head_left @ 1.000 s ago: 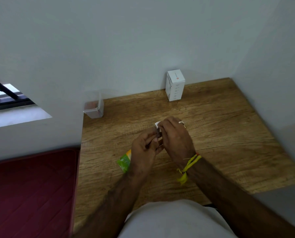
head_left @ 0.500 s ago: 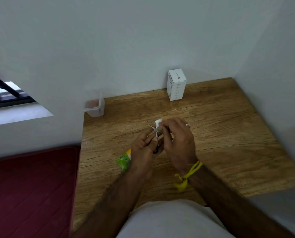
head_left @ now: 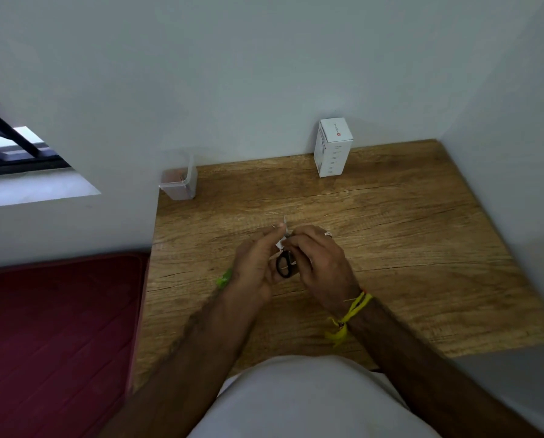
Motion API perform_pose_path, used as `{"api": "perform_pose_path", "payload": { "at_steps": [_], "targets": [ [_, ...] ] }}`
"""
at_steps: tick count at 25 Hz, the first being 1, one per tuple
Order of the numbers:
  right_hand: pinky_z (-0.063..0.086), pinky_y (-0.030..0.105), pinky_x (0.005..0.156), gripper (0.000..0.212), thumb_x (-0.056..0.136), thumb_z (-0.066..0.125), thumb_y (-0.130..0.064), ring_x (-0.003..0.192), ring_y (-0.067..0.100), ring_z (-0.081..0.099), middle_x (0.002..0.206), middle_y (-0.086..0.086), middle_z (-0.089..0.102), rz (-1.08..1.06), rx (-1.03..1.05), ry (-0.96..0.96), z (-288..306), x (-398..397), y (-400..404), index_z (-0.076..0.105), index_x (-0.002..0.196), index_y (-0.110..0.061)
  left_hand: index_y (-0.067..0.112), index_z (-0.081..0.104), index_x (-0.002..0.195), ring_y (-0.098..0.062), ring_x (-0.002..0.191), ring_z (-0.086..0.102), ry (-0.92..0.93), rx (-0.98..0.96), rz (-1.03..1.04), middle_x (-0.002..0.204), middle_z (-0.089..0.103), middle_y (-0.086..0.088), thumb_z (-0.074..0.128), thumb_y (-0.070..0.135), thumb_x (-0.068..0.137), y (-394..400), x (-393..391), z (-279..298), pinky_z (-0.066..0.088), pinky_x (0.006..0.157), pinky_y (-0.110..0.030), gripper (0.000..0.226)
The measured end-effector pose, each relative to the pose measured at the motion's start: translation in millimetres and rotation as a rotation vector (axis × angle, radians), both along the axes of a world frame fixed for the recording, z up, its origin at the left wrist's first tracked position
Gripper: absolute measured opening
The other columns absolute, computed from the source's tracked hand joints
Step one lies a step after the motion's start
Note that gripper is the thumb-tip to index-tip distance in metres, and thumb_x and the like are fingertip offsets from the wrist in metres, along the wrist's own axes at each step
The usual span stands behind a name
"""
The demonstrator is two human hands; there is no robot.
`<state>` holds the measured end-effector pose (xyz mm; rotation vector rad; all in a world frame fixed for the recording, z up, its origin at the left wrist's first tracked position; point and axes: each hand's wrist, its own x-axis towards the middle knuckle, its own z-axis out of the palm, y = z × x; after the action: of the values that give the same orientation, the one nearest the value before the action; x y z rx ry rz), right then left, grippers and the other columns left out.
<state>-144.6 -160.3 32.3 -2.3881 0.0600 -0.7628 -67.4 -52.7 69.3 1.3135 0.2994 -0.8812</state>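
Small black-handled scissors (head_left: 285, 264) are gripped by the curled left hand (head_left: 254, 267), a white scrap (head_left: 280, 245) pinched against them by the right hand (head_left: 319, 260), probably for cutting.

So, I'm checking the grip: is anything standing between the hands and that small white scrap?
Nothing visible does. The left hand pinches the small white scrap directly, and the right hand closes on it from the other side. The black-handled scissors sit between the palms, nearer the person.
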Motion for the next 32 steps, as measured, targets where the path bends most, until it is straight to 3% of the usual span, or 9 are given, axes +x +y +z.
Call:
{"api": "perform_pose_path", "payload": {
  "at_steps": [5,10,14,17,21,26,30,32],
  "targets": [
    [0.055,0.036,0.081,0.019,0.095,0.053,-0.006,0.097,0.021,0.062,0.107,0.009,0.065,-0.096,0.031,-0.022,-7,3,3,0.069,0.106,0.000,0.012,0.072,0.112,-0.022,0.069,0.071,-0.031,0.031,0.024,0.106,0.075,-0.011,0.070,0.031,0.090,-5,3,0,0.057,0.058,-0.032,0.029],
    [0.054,0.038,0.073,0.022,0.096,0.049,-0.013,0.092,0.020,0.059,0.102,0.007,0.063,-0.047,-0.022,0.023,-6,-4,4,0.068,0.102,-0.004,0.006,0.071,0.107,-0.024,0.068,0.070,-0.069,0.043,0.071,0.094,0.075,-0.010,0.069,0.024,0.092,-5,-2,-7,0.057,0.053,-0.031,0.024],
    [0.052,0.033,0.075,0.020,0.096,0.049,-0.012,0.092,0.016,0.056,0.101,0.005,0.063,-0.097,0.007,0.026,-1,0,5,0.067,0.101,-0.005,0.011,0.072,0.093,-0.023,0.069,0.070,-0.130,0.032,0.056,0.089,0.074,-0.008,0.065,0.023,0.095,-9,-3,-5,0.056,0.054,-0.031,0.015],
    [0.053,0.037,0.071,0.014,0.096,0.052,-0.009,0.088,0.018,0.056,0.098,0.004,0.060,-0.035,-0.026,0.103,-3,-6,-1,0.066,0.100,-0.006,0.012,0.072,0.089,-0.021,0.066,0.070,-0.140,0.037,0.057,0.090,0.076,-0.010,0.064,0.021,0.096,-7,-1,-4,0.055,0.051,-0.028,0.014],
    [0.049,0.023,0.074,0.012,0.094,0.059,0.000,0.087,0.008,0.057,0.095,-0.004,0.059,-0.130,0.210,0.062,6,-5,-4,0.066,0.098,-0.009,0.011,0.071,0.087,-0.024,0.071,0.070,-0.164,0.036,0.076,0.089,0.075,-0.012,0.064,0.016,0.096,-11,-7,-7,0.057,0.054,-0.031,0.012],
    [0.050,0.038,0.073,0.015,0.094,0.053,-0.011,0.089,0.021,0.058,0.102,0.005,0.061,-0.123,-0.054,0.116,-7,-12,16,0.066,0.102,-0.009,0.008,0.070,0.094,-0.006,0.045,0.061,-0.149,0.052,0.139,0.081,0.069,-0.011,0.062,0.017,0.097,-15,-6,-7,0.053,0.052,-0.028,0.013],
    [0.052,0.041,0.077,0.019,0.095,0.051,-0.012,0.094,0.023,0.060,0.106,0.008,0.062,-0.135,0.015,0.097,-9,-7,12,0.067,0.104,-0.005,0.001,0.070,0.104,-0.025,0.074,0.071,-0.172,0.047,0.163,0.101,0.072,-0.023,0.061,0.019,0.098,-13,-4,-11,0.058,0.058,-0.032,0.021],
    [0.052,0.042,0.076,0.016,0.095,0.053,-0.009,0.093,0.024,0.060,0.105,0.008,0.062,-0.081,0.001,0.095,-9,-7,12,0.067,0.102,-0.005,0.000,0.070,0.104,-0.028,0.079,0.070,-0.184,0.043,0.166,0.103,0.072,-0.025,0.061,0.018,0.098,-14,-3,-13,0.060,0.063,-0.037,0.021]
  ]
}}
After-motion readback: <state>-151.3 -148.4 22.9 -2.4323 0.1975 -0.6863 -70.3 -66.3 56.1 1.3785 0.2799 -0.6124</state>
